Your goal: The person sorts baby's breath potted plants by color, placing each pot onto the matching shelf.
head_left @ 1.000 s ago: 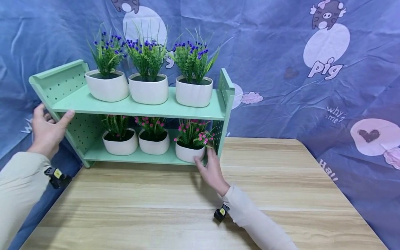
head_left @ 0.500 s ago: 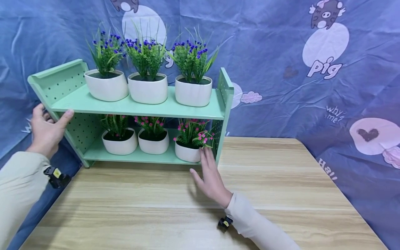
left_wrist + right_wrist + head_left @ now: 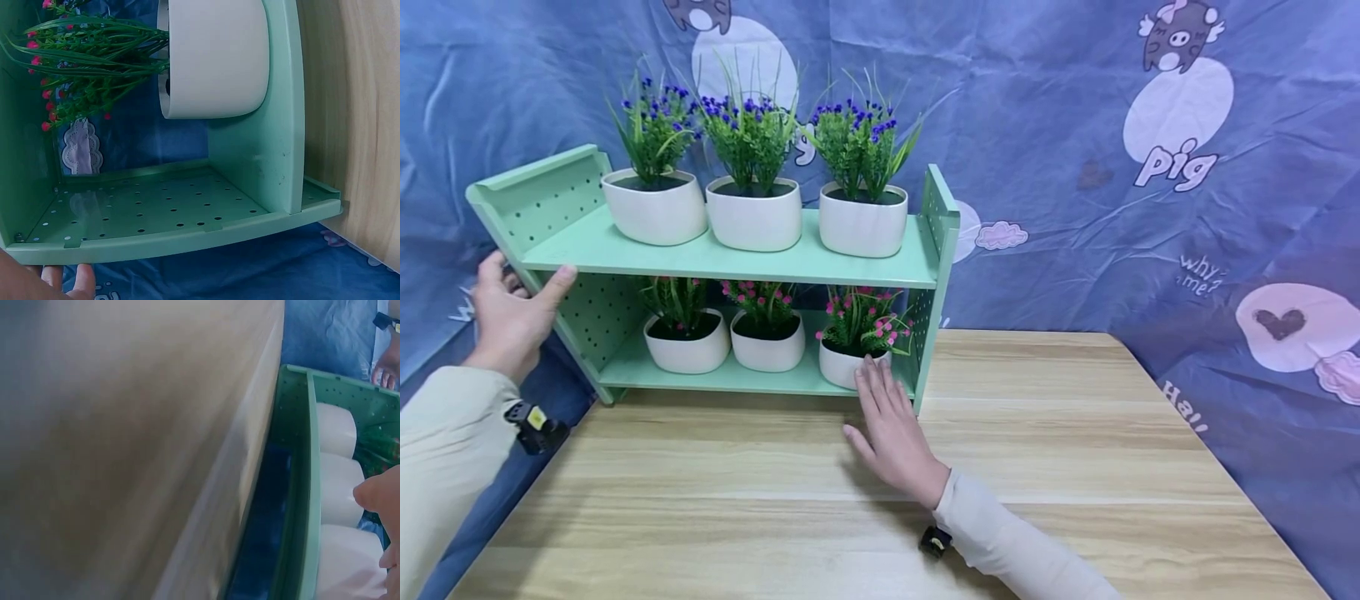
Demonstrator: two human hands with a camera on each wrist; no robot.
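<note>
A green two-tier shelf (image 3: pixel 943 229) stands on the table, its side panels dotted with holes. My left hand (image 3: pixel 508 315) grips its left side panel, the thumb lying along the front and the fingers behind. Pink-flowered plants in white pots fill the lower tier: a left pot (image 3: pixel 685 357), a middle pot (image 3: pixel 767 352) and a right pot (image 3: pixel 837 369). With straight fingers, my right hand (image 3: pixel 898 442) lies before the right pot, fingertips at its front wall and partly covering it. In the right wrist view, the three lower pots stand in a row.
The upper tier bears three white pots with purple flowers: one left (image 3: pixel 655 212), one centre (image 3: pixel 754 221), one right (image 3: pixel 862 225). A blue printed curtain (image 3: pixel 1037 125) hangs close behind. The wooden table (image 3: pixel 1075 433) extends right and in front of the shelf.
My right hand has let go of the right lower pot's side and moved left to its front, fingers now straight. The left hand stays on the side panel.
</note>
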